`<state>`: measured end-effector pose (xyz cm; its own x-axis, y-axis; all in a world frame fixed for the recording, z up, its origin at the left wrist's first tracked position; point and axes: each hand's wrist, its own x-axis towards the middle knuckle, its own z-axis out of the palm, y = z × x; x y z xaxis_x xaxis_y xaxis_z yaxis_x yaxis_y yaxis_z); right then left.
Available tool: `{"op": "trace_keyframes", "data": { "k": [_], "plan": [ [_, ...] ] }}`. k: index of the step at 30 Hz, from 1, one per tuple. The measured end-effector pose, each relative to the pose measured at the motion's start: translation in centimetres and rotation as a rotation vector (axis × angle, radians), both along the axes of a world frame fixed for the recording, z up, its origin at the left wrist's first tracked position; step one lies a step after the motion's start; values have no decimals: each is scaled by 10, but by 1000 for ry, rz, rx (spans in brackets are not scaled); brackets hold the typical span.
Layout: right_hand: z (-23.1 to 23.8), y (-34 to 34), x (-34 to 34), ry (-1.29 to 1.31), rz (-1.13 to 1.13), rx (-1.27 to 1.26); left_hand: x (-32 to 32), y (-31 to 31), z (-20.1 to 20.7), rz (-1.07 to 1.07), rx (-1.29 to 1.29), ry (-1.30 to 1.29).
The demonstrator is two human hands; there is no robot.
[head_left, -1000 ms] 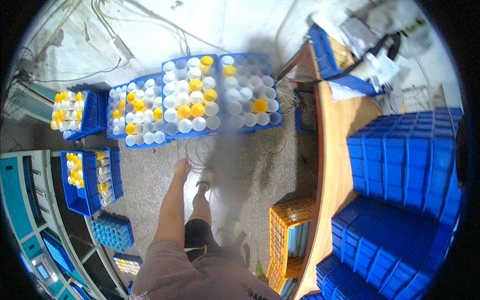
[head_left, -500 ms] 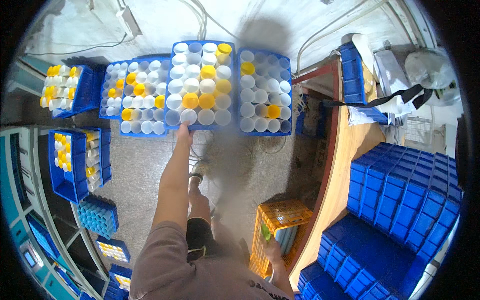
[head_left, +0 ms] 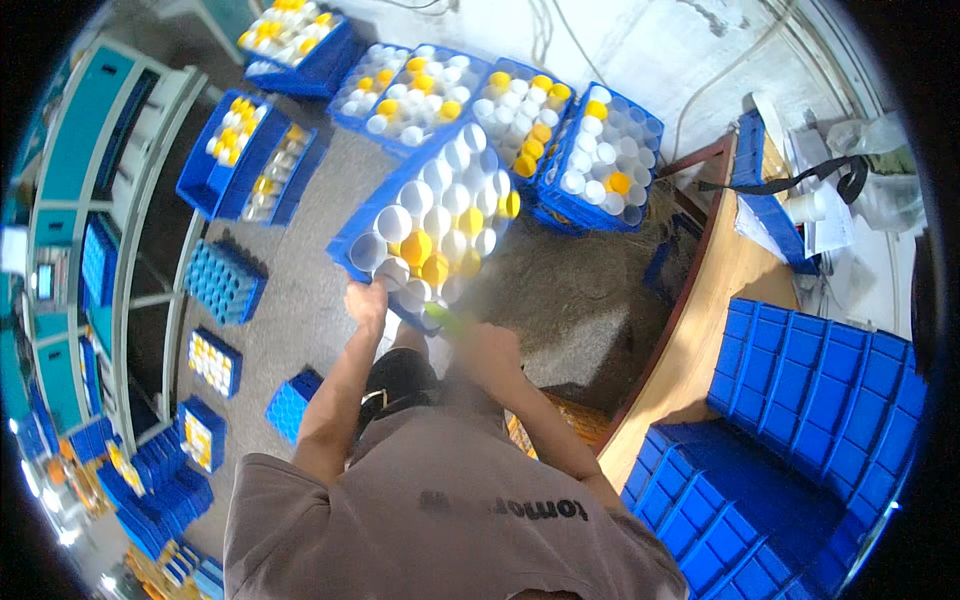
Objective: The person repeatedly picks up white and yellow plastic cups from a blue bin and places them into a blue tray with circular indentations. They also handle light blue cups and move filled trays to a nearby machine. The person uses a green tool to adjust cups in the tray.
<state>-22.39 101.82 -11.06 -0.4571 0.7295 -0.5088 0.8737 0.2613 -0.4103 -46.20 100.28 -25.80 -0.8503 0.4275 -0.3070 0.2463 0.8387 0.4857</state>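
Filled blue crate (head_left: 362,215) held in front of the body

The left hand (head_left: 367,302) was closed on the near left end of the crate, next to the nearest cups. The right hand (head_left: 490,355) was by the near right end, partly blurred; whether its fingers were wrapped round the rim or apart, I could not tell. A green object (head_left: 440,317) was just left of that hand, too smeared to identify.

The crate sat at a slant in front of the person, its far end swung to the right. White cups (head_left: 436,222) and yellow cups (head_left: 415,247) filled it in rows, their open mouths facing up.

Beyond it, to the far right, the far right crate (head_left: 557,203) held similar cups near the wall. Well apart on the left, pale blue cylinders (head_left: 215,283) stood packed together. On the right ran a wooden table (head_left: 745,290), with stacked crates (head_left: 820,370) in blue at its near right side.
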Motion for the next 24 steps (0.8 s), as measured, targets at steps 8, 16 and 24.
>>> {"op": "trace_keyframes", "data": {
  "k": [8, 16, 24],
  "plan": [
    [5, -52, 10, 64, 143, 62, -41, -138, 12, -15, -216, 16],
    [11, -48, -22, -102, 71, -100, -62, -202, 25, 2, -184, -42],
    [24, -24, -16, -103, 22, 76, -91, -233, 31, 38, -77, -115]
  ]
}}
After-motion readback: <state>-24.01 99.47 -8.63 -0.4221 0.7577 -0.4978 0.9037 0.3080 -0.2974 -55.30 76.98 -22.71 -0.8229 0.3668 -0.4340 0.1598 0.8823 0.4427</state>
